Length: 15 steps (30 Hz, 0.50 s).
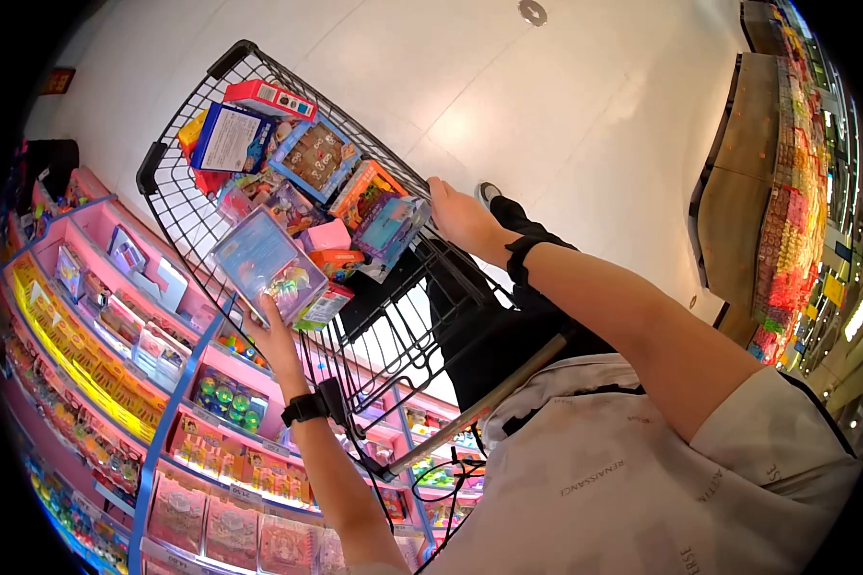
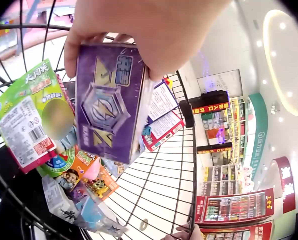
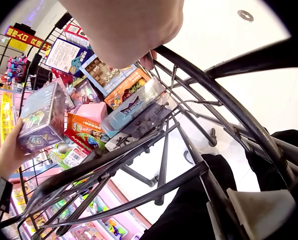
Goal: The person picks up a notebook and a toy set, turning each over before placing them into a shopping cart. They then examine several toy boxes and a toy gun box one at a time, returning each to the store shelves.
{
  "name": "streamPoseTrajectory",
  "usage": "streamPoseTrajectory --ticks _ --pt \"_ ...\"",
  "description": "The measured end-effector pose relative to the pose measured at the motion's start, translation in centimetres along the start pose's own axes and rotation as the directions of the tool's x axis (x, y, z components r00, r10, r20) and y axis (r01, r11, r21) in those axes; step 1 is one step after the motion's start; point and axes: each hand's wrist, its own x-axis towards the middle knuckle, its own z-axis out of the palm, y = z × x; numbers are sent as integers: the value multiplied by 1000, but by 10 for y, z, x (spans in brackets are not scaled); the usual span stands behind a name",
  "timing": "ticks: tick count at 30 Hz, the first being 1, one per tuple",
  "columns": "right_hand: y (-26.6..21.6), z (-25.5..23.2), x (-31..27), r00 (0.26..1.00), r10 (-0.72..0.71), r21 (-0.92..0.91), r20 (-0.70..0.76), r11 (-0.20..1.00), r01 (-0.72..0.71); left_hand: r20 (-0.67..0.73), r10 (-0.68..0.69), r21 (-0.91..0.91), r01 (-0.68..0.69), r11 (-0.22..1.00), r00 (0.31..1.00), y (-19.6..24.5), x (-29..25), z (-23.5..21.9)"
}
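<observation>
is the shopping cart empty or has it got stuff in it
Not empty: many packages lie piled inside the shopping cart, visible in all three views.

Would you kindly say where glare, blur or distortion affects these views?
Head: bright glare on the pale glossy floor; pink-and-blue toy shelving bowed by distortion. Left wrist: purple rectangular box fairly sharp, but a blurred disc over the green cardboard toy package. Right wrist: dark corners, floor washed out.

One shopping cart point(image 1: 148, 169); one held purple box point(image 1: 267, 257); at least seven other packages point(image 1: 228, 141) inside; two wrist straps point(image 1: 304, 409).
</observation>
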Motion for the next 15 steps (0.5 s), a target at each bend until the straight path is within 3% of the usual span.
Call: streamPoseTrajectory --ticks 4,6,9,12,15 --pt "0 1 0 1000 -5 38 -7 999 5 -7 154 394 -139 909 988 14 -11 -11" --pt "3 1 0 999 -15 57 -30 998 17 6 255 460 -229 858 967 21 -20 -15" --pt "0 -1 -1 1000 10 10 8 1000 -10 23 366 491 -330 806 930 32 -33 -22" --pt "-1 -4 -1 1000 21 -19 24 1000 -20 -20 320 503 -267 822 947 40 -37 -28" --pt "-2 -1 2 998 37 10 42 999 -37 -81 476 448 -395 802 876 53 -24 -22"
